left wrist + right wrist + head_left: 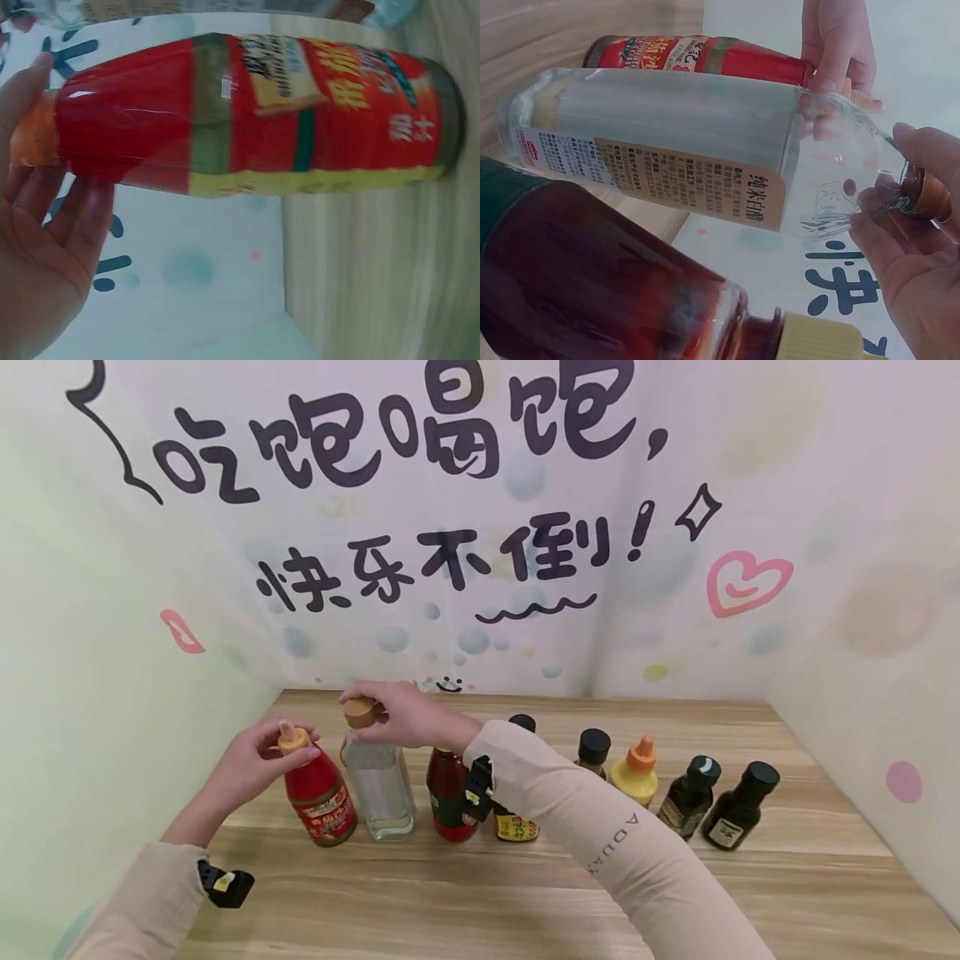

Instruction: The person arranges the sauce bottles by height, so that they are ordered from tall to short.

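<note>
One beige sleeve (600,831) partly hides a yellow-labelled bottle (516,827) from me; right hand (411,714) grips the clear bottle (384,789) high, left hand (247,766) the red bottle (321,802) likewise.

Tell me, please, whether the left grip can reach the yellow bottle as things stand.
Probably not directly: the left grip holds the red bottle near its top, at far left, and the right sleeve crosses between that grip and the yellow bottle.
</note>
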`<state>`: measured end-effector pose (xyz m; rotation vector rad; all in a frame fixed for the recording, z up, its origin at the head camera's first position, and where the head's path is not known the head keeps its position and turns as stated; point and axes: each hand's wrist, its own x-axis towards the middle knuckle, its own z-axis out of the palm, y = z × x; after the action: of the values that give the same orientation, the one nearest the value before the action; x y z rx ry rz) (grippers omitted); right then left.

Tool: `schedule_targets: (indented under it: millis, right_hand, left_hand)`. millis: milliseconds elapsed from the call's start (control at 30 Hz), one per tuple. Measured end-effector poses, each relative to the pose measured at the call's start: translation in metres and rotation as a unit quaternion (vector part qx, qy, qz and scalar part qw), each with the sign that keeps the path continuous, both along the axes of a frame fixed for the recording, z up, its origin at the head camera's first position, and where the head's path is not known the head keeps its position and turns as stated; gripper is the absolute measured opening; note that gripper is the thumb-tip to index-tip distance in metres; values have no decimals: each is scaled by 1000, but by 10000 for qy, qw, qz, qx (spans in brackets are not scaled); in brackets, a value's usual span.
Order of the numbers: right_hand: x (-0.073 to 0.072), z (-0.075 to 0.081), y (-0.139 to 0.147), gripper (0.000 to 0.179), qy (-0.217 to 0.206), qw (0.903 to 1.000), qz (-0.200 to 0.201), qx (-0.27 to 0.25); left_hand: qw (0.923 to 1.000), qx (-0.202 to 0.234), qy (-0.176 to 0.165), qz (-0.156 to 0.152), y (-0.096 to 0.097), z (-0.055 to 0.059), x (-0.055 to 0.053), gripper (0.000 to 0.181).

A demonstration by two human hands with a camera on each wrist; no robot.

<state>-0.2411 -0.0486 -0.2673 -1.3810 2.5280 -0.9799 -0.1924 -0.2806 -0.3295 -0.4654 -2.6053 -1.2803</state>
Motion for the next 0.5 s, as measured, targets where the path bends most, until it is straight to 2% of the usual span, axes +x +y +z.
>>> schedule_targets:
  millis: [200,500]
  right_hand:
    - [1,0,0,43,-135,9999,-34,16]
    - [0,0,0,40,-176,9998,-31,-29]
  left_hand:
    - [9999,7,145,76,-1,-7,-1,27]
    - [9997,203,143,4,-1,-7,-1,27]
